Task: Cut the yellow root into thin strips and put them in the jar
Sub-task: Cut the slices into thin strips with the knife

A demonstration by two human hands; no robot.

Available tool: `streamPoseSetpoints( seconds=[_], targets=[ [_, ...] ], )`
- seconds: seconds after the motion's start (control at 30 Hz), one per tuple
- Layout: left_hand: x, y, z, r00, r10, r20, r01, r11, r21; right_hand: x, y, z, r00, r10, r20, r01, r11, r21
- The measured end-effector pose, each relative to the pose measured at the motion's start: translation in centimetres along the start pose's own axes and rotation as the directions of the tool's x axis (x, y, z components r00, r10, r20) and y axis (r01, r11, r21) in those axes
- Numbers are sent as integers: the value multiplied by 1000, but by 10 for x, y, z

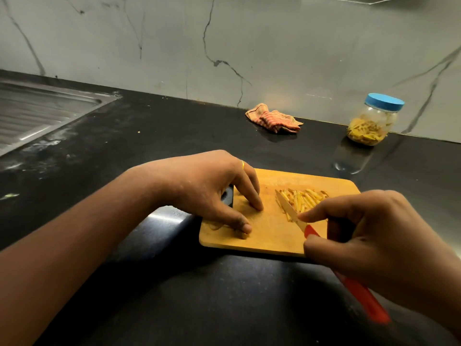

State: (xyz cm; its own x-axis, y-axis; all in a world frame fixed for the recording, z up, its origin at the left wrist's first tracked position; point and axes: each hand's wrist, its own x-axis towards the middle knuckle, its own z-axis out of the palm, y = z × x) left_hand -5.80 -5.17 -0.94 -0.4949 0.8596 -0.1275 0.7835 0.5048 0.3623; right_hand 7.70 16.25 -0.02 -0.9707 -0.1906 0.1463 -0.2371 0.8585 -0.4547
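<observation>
A pile of thin yellow root strips lies on the right half of a wooden cutting board. My right hand grips a red-handled knife, forefinger laid on the blade's back, and the blade rests against the left side of the pile. My left hand presses fingertips and thumb on the board's left part, apart from the strips. A clear jar with a blue lid on stands far right by the wall, partly filled with yellow strips.
The board lies on a black counter. A crumpled orange striped cloth lies near the marble wall. A steel sink drainboard takes the far left. A dark object shows under my left hand at the board's edge.
</observation>
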Motion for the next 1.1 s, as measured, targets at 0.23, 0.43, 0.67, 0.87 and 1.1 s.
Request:
streamPoseSetpoints(
  seconds=[0.23,0.43,0.67,0.87,1.1],
  targets=[
    [-3,2,-3,998,-22,-50,15,991,-132,3,-9,9,998,-50,43,50,999,8],
    [-7,4,-3,997,-56,-54,47,988,-145,0,-13,15,998,-52,47,51,998,21],
    [-17,5,3,992,-71,-103,56,988,-144,-4,-20,18,994,-88,71,85,996,38],
    [-33,9,11,992,-46,-117,23,982,-190,-9,-13,11,996,-88,25,88,996,16],
    [-21,-1,4,965,-48,-258,3,985,-172,1,-7,6,993,-103,-54,101,994,-33]
  ],
)
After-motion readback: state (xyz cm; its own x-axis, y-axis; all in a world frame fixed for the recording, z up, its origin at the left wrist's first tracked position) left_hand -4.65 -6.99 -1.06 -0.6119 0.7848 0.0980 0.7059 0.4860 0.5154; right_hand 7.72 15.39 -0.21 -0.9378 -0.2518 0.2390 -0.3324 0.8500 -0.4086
